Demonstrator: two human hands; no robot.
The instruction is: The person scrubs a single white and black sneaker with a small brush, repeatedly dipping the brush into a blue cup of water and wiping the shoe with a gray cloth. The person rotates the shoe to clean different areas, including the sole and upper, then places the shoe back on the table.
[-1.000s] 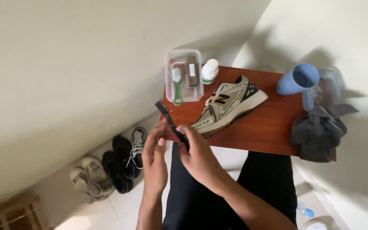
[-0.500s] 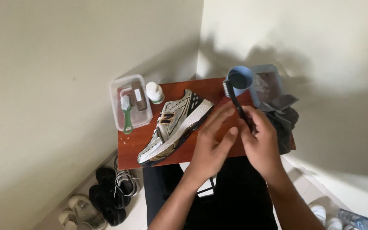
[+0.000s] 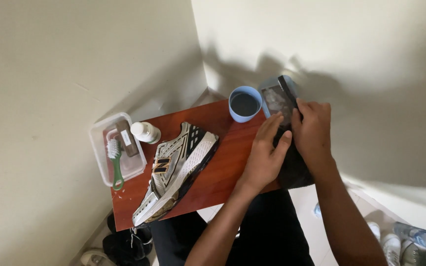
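My right hand (image 3: 313,129) grips a slim black brush (image 3: 287,96) by its handle, bristle end up, over a clear plastic container (image 3: 274,98) at the table's far right corner. The fingers of my left hand (image 3: 266,156) press against the same handle from the left. Under both hands lies a dark cloth (image 3: 296,172). A blue cup (image 3: 245,104) of dark liquid stands just left of the container. A beige and black running shoe (image 3: 176,172) lies on its side in the middle of the red-brown wooden table (image 3: 223,172).
A clear tray (image 3: 99,157) at the table's left end holds a green-handled brush (image 3: 116,160) and a brown block; a white bottle (image 3: 145,132) lies beside it. Walls meet in a corner behind the table. Shoes lie on the floor at both sides.
Both hands have carried the black brush from the shoe's left side across to the table's right end, over the clear container. The view has turned the same way.
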